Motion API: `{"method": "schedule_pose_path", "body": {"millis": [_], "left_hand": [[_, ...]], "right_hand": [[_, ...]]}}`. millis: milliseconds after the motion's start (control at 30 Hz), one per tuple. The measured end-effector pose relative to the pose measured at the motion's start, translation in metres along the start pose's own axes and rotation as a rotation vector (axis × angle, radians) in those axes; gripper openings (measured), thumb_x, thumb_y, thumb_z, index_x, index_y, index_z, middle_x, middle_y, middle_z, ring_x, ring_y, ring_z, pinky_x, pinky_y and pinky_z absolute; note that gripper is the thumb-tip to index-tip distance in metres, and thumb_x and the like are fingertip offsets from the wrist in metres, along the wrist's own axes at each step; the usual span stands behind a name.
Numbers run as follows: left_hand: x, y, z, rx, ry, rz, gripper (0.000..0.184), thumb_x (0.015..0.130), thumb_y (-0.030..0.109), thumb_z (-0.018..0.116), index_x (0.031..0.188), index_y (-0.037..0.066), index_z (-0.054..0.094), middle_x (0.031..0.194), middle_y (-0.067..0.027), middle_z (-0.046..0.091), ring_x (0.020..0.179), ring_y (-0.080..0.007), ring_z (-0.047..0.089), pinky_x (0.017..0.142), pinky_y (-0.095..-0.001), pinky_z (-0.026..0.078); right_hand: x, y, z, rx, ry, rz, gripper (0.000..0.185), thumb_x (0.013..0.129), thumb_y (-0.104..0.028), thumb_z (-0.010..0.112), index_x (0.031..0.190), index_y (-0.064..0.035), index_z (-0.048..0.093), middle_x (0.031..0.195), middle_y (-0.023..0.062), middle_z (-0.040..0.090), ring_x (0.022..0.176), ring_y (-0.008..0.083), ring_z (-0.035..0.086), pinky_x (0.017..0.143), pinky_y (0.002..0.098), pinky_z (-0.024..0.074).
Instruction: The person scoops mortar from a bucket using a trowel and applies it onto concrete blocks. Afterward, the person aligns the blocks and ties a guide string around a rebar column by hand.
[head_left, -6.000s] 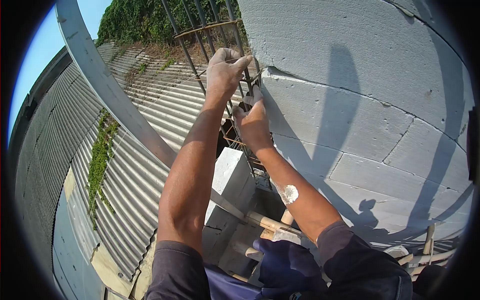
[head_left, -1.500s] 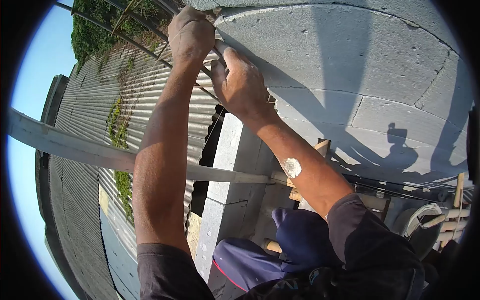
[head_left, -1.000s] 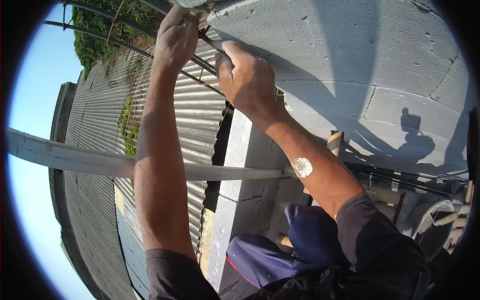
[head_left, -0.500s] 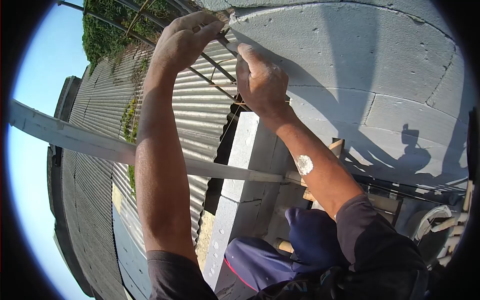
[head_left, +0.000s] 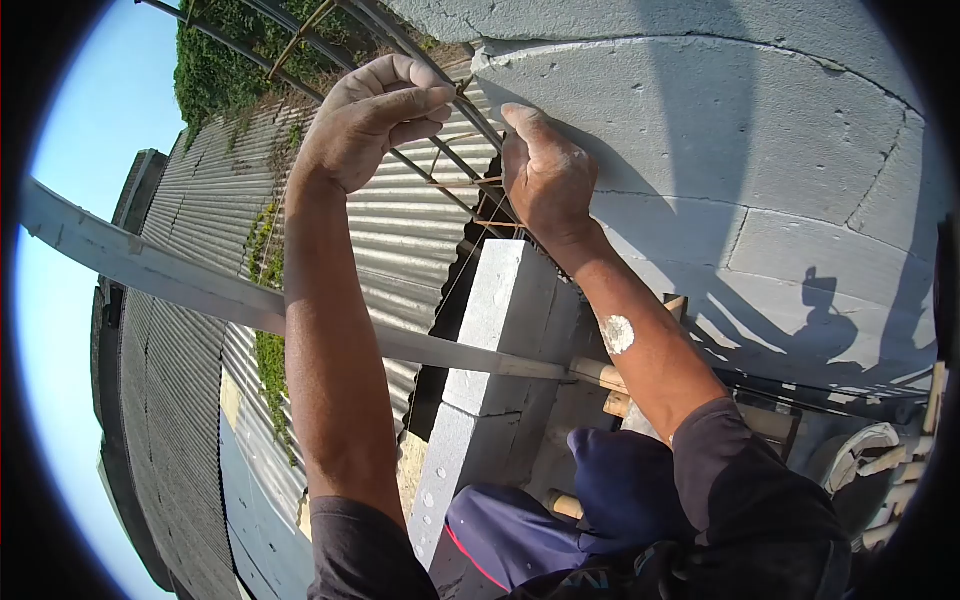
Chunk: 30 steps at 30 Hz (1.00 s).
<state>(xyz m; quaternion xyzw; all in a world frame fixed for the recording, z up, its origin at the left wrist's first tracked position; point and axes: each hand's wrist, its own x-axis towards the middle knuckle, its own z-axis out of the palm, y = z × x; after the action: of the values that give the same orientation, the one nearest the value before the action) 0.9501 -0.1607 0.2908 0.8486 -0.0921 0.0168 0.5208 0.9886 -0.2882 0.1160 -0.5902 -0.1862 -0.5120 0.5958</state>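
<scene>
My left hand is raised at the corner of a steel rebar cage. Its fingers are curled, with thumb and fingertips close together against one bar, by a small wire tie; anything pinched there is too small to make out. My right hand is closed, thumb on top, between the bars and the edge of the grey block wall. What its fingers hold, if anything, is hidden. Pale dust covers both hands. Thin rusty ties cross the bars below the left hand.
A long pale beam crosses behind my left forearm. Below the cage stands a light block column. Corrugated roofing lies beyond, with green plants. Bamboo poles and a bucket are at lower right.
Both hands appear slightly lower and further right, as does the scene around them. My left hand's fingers have spread a little and turned beside the bar. The right hand stays closed.
</scene>
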Motion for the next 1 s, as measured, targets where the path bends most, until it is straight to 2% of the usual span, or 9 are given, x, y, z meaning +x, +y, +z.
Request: {"method": "schedule_pose_path", "body": {"millis": [100,233,367,400,533,700,867,967,1000], "left_hand": [[-0.001,0.001,-0.003,0.09,0.048,-0.056,0.015,0.085,0.015,0.076,0.092,0.008,0.065,0.09,-0.0033,0.068,0.088,-0.0118,0.069,0.085,-0.0264,0.058],[0.017,-0.011,0.011,0.219,0.306,0.078,0.022,0.084,0.02,0.077,0.09,0.006,0.062,0.079,0.0006,0.064,0.071,-0.0076,0.061,0.067,-0.0216,0.051],[0.022,-0.022,0.035,0.789,0.723,0.159,0.048,0.076,0.032,0.082,0.1,0.001,0.055,0.087,-0.008,0.063,0.076,-0.0197,0.061,0.074,-0.0325,0.05],[0.023,-0.021,0.041,0.725,0.76,0.096,0.059,0.072,0.034,0.084,0.106,0.0,0.051,0.093,-0.0127,0.063,0.084,-0.0255,0.062,0.079,-0.0362,0.05],[0.033,-0.025,0.043,0.638,0.784,0.036,0.06,0.072,0.03,0.081,0.11,-0.002,0.049,0.099,-0.0174,0.066,0.096,-0.0271,0.065,0.084,-0.0355,0.05],[0.046,-0.029,0.037,0.699,0.741,-0.121,0.052,0.069,0.029,0.076,0.107,-0.001,0.056,0.102,-0.0172,0.067,0.096,-0.0292,0.065,0.088,-0.0356,0.049],[0.067,-0.033,0.02,0.787,0.675,-0.305,0.04,0.071,0.03,0.07,0.097,0.0,0.064,0.098,-0.0149,0.068,0.097,-0.0273,0.066,0.088,-0.0347,0.049],[0.076,-0.014,0.032,0.821,0.631,-0.553,0.032,0.074,0.03,0.073,0.083,0.0,0.066,0.078,-0.0101,0.062,0.075,-0.0191,0.056,0.07,-0.0349,0.047],[0.071,-0.006,0.037,0.813,0.586,-0.527,0.03,0.076,0.027,0.071,0.088,0.0,0.066,0.081,-0.0116,0.062,0.076,-0.0193,0.056,0.068,-0.0358,0.047]], "right_hand": [[0.001,0.001,-0.004,0.005,-0.055,-0.007,0.029,0.081,-0.002,0.067,0.107,-0.0147,0.067,0.085,0.0079,0.073,0.074,0.0264,0.071,0.063,0.0345,0.0572],[0.001,0.0,-0.006,-0.01,-0.093,-0.023,0.03,0.081,-0.004,0.067,0.11,-0.0124,0.066,0.089,0.0111,0.073,0.074,0.0263,0.071,0.063,0.0342,0.0571],[0.001,-0.005,-0.012,-0.065,-0.227,0.012,0.032,0.084,-0.008,0.063,0.116,-0.0087,0.065,0.089,0.0147,0.073,0.071,0.0274,0.071,0.061,0.0357,0.0568],[0.001,-0.007,-0.013,-0.084,-0.28,0.034,0.033,0.084,-0.008,0.062,0.117,-0.0075,0.064,0.089,0.0155,0.072,0.07,0.028,0.071,0.061,0.0364,0.0567],[0.007,-0.016,-0.009,-0.044,-0.28,0.037,0.023,0.084,-0.009,0.06,0.107,-0.0039,0.063,0.08,0.0156,0.071,0.066,0.0308,0.07,0.058,0.0404,0.0558],[0.01,-0.022,-0.002,-0.095,-0.36,0.094,0.012,0.084,-0.009,0.059,0.095,-0.0046,0.06,0.069,0.0155,0.066,0.063,0.0324,0.068,0.057,0.0439,0.0543],[0.008,-0.025,0.001,-0.008,-0.448,0.251,0.025,0.091,-0.019,0.054,0.111,-0.0052,0.059,0.07,0.0192,0.066,0.068,0.0393,0.066,0.068,0.0502,0.0514],[0.007,-0.032,0.006,-0.046,-0.461,0.292,0.03,0.091,-0.018,0.053,0.118,-0.007,0.058,0.074,0.0176,0.067,0.071,0.0386,0.067,0.072,0.0499,0.0521],[0.008,-0.034,0.007,-0.067,-0.476,0.306,0.032,0.091,-0.018,0.053,0.121,-0.0078,0.058,0.075,0.0171,0.068,0.072,0.0383,0.067,0.074,0.0498,0.0524]]}}
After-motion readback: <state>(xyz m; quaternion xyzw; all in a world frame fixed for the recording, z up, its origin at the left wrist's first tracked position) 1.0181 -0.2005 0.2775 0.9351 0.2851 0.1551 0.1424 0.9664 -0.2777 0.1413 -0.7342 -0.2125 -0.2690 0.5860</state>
